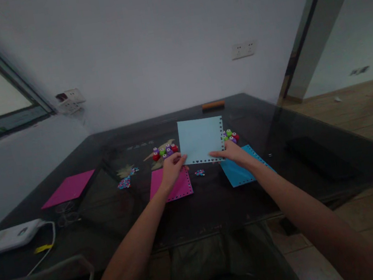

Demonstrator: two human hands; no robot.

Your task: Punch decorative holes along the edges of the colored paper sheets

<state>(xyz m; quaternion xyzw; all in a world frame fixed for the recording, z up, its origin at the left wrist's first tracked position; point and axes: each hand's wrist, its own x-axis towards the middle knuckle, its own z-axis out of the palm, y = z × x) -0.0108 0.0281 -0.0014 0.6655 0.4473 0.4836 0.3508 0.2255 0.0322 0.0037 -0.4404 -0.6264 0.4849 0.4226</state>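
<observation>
A pale blue sheet of paper [201,138], with small holes punched along its right and lower edges, is held up above the table. My left hand [174,167] pinches its lower left corner. At the lower right corner my right hand [233,152] grips it, thumb on the near face. Below my left hand lies a pink punched sheet [172,186]. A brighter blue punched sheet [242,171] rests under my right wrist. Between these two is a small pile of colourful punched bits [200,172]. Several round red, green and purple punches [165,151] stand behind, partly hidden by the paper.
More bits [124,182] lie to the left, near a pink sheet [69,188]. A white device with a cable [12,237] sits at the left edge. An orange-brown bar [213,105] lies at the back, and a dark flat object [318,157] at the right.
</observation>
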